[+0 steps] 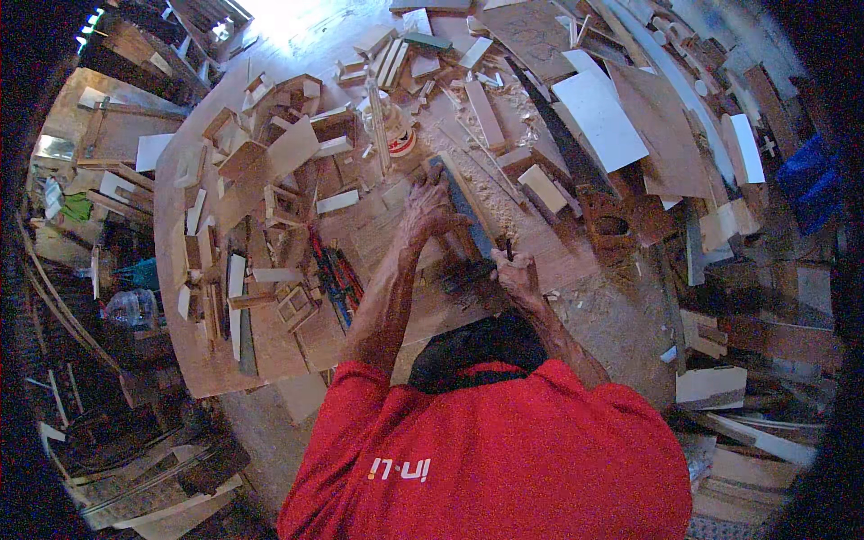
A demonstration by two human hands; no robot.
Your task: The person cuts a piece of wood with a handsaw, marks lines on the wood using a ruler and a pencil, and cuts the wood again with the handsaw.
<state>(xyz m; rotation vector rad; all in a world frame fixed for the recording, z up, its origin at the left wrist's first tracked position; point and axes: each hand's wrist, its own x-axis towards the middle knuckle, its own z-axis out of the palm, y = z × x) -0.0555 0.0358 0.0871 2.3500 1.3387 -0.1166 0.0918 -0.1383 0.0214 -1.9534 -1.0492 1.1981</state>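
Note:
A long narrow wooden piece with a blue-grey face (465,209) lies slanting across the worktop in front of me. My left hand (427,209) grips its left side near the far end, its thumb reaching toward the blue-grey face. Small wooden parts lie beneath that hand, partly hidden by it. At the near end of the long piece, my right hand (516,273) is closed around a slim dark tool whose tip points up; its kind is unclear. Below my hands, dark shapes on the worktop are too dim to name.
Wooden frames and offcuts (292,148) crowd the worktop's left side. A white tub (396,126) stands beyond my left hand. Red and dark tools (335,274) lie left of my forearm. Shavings (504,214), a handsaw (612,220) and a white panel (601,121) are to the right.

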